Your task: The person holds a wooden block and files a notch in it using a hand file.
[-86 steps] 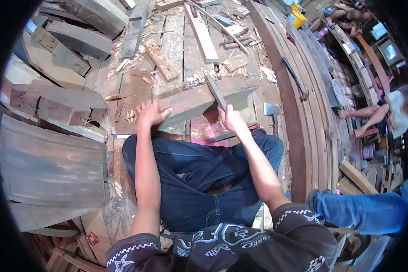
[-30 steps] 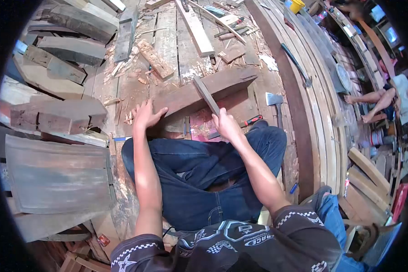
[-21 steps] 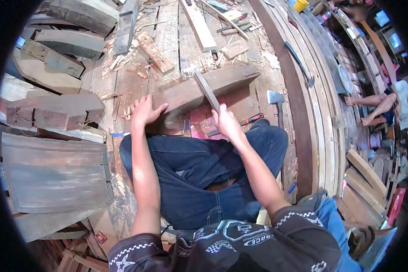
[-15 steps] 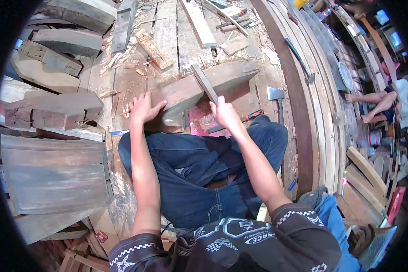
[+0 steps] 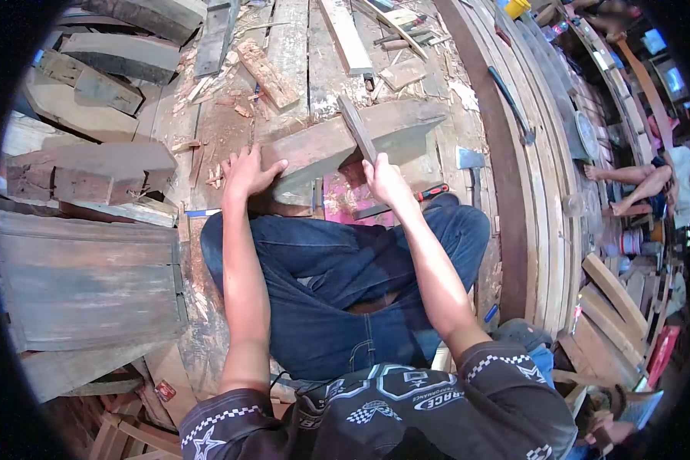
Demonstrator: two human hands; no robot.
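Observation:
A thick grey-brown wooden block [image 5: 307, 157], tapering at its right end, lies slanted on the plank floor in front of my crossed legs. My left hand [image 5: 249, 172] rests at its left end, fingers spread and thumb against the block. In my right hand [image 5: 385, 182] is a flat grey-brown bar [image 5: 356, 127], gripped at its near end and lying across the block's top. Whether the bar is wood or metal I cannot tell. Just below my right hand, a tool with a red-and-black handle [image 5: 435, 192] lies beside a pink sheet [image 5: 337, 198].
A hatchet [image 5: 471, 159] lies right of the block, and a hammer [image 5: 514, 107] rests on long beams [image 5: 544, 253]. Shaped timbers [image 5: 92, 172] crowd the left. Wood scraps [image 5: 268, 75] and chips litter the far floor. Another person's legs [image 5: 629, 184] show at far right.
The bar and my right hand have shifted slightly away from me across the block. My left hand stays at the block's left end. The whole view has shifted a little.

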